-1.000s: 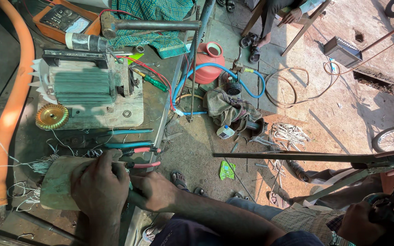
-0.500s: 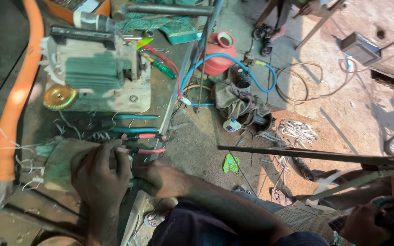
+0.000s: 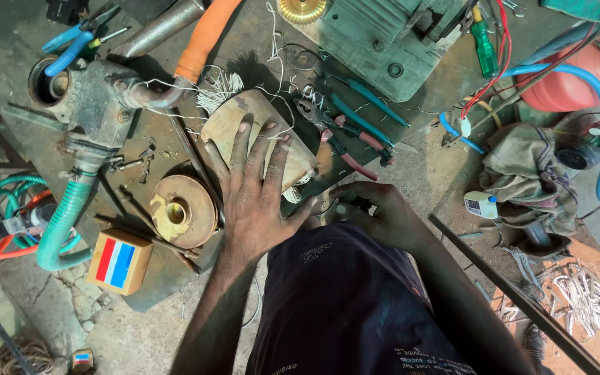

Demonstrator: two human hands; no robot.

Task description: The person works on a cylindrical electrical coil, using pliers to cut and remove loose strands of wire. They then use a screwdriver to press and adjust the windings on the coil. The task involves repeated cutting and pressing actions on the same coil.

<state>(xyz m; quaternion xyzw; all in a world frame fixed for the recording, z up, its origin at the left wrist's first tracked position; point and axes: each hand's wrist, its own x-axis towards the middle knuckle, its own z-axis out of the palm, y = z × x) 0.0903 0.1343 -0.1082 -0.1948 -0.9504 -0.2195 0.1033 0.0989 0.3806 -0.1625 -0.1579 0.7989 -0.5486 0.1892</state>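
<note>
Wooden block (image 3: 258,132) near the workbench (image 3: 196,42) front edge lies under my flat, fully spread left hand (image 3: 258,191), while my right hand (image 3: 376,215), fingers curled, grasp undeterminable, next needs the pliers (image 3: 338,135).

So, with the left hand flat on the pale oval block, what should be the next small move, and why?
Probably the right hand should reach up for the red-handled pliers. The left hand already lies flat on the pale oval block wound with white wire, loose wire ends stick out around it, and the pliers lie just beyond the right hand's fingers, which curl beside the block.
</note>
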